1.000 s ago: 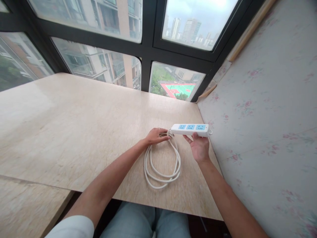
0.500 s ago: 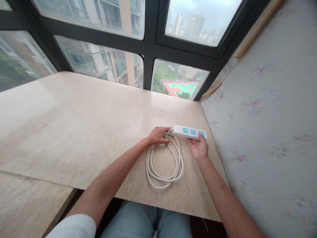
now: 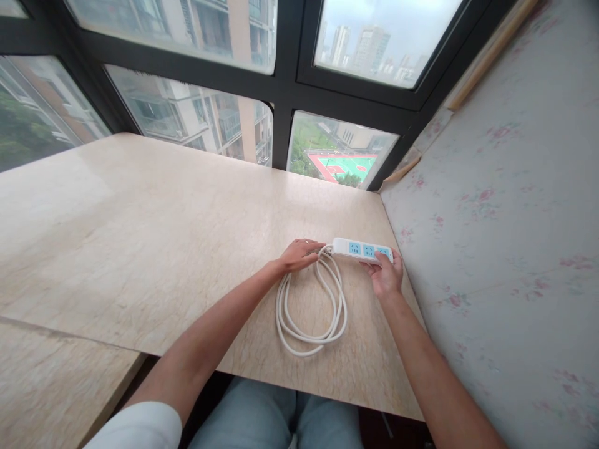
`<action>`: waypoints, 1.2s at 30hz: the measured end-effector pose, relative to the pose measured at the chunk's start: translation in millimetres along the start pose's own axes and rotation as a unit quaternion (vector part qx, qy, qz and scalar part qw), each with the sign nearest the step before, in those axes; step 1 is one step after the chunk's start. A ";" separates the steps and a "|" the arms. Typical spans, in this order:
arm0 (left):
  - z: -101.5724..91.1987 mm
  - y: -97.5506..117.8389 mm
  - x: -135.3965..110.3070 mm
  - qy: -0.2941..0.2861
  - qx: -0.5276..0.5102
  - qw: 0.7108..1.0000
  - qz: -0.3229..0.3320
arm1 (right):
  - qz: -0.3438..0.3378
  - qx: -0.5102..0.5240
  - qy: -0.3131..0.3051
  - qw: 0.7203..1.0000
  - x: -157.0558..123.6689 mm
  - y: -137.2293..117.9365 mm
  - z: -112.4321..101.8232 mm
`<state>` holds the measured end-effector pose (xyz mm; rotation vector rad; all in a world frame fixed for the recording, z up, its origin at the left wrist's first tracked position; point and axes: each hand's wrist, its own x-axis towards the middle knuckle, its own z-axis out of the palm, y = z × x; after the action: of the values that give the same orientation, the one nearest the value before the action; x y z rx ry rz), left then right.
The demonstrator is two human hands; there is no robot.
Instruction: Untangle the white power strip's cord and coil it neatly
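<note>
A white power strip (image 3: pixel 362 249) with three blue sockets is tilted slightly, near the right side of the marble-look surface. My right hand (image 3: pixel 388 274) grips its right end, thumb over the last socket and fingers around the edge and underneath. From the strip's left end runs a white cable (image 3: pixel 302 355), coiled in several loose loops on the surface. My left hand (image 3: pixel 302 254) is closed over the top of the coil, beside the strip's cable end; its fingers partly hide the loops there.
The surface (image 3: pixel 187 212) reaches back to dark-framed windows (image 3: pixel 281 93). Floral wallpaper (image 3: pixel 505 237) covers the wall close to my right hand. A second slab (image 3: pixel 56 380) meets the surface at the lower left. My legs (image 3: pixel 262 415) are below the front edge.
My right hand has shifted right, with its fingers now wrapped round the strip's end. The strip has moved slightly right. My left fingers lie flatter and closer together over the cable.
</note>
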<state>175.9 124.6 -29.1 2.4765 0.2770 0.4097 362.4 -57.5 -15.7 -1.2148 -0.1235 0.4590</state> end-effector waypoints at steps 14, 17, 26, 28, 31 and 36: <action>16.0 -1.8 2.3 0.126 -0.081 0.987 -0.066 | -0.097 -0.376 0.023 0.921 -42.1 -5.5 -37.7; 18.8 2.0 0.5 0.134 -0.074 0.984 -0.090 | -0.101 -0.457 -0.021 0.883 -47.7 -10.5 -48.4; 26.5 17.3 -7.9 0.184 -0.032 0.970 -0.158 | -0.257 -0.607 -0.028 0.752 -51.9 -3.4 -71.0; 26.4 20.8 -11.0 0.191 -0.029 0.967 -0.165 | -0.285 -0.618 -0.039 0.731 -55.2 1.8 -67.6; 26.2 26.5 -17.2 0.198 -0.015 0.963 -0.182 | -0.299 -0.637 -0.072 0.707 -60.7 8.7 -56.7; 27.0 36.4 -27.7 0.235 0.020 0.939 -0.249 | -0.300 -0.694 -0.097 0.647 -64.9 12.9 -37.4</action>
<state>163.3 73.2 -34.3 2.2036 1.0864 0.7706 312.7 -113.0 -31.1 -2.4840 -1.2214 -0.2418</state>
